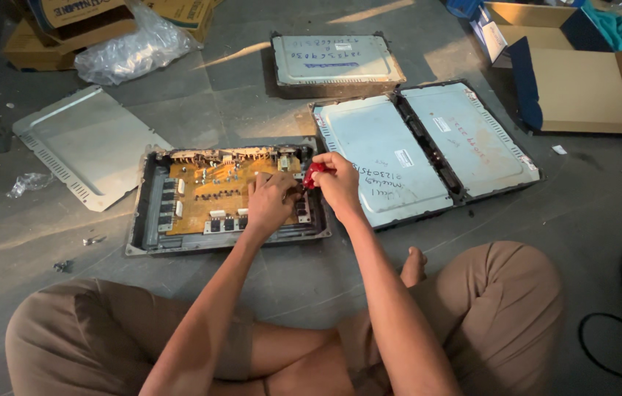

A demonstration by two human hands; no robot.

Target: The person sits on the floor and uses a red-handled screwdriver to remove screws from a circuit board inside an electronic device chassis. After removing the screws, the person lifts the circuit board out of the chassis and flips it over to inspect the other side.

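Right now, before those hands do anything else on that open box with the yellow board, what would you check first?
1. Red-handled tool gripped in right hand: ok.
2. Left hand resting on circuit board: ok.
3. Cover off, metal lid lying on the floor to the left: ok.
4. Tool tip seated on a fastener: cannot tell, hidden by the hands.
5. Loose small bits on the floor near the case: not ok.

yellow circuit board (212, 194), red tool handle (313, 173)
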